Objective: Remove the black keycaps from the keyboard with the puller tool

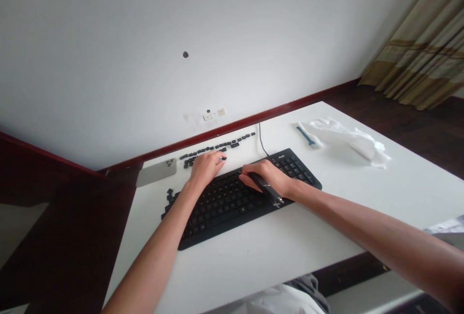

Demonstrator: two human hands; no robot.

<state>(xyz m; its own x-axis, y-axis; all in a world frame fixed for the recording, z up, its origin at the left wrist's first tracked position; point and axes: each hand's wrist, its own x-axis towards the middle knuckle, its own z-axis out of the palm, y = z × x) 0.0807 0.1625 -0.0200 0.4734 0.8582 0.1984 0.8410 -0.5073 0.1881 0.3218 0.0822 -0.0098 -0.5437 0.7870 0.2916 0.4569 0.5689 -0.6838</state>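
A black keyboard (224,215) lies at a slant on the white table, with most of its keys in place. Above its back edge, my left hand (206,166) pinches a small black keycap (224,158) between thumb and fingertips. My right hand (266,173) is closed round a black pen-shaped tool (266,186) over the right half of the keyboard. The tool's metal end (278,202) points back towards me; its other end is mostly hidden by my fingers. Loose keycaps (208,149) lie in rows behind the keyboard, and several more (169,197) lie off its left end.
A grey phone (157,173) rests at the table's left edge. On the right lie a blue-handled brush (306,136) and crumpled white tissue or plastic (357,145). The keyboard cable (261,140) runs towards the wall (253,53). A curtain (416,53) hangs at the far right.
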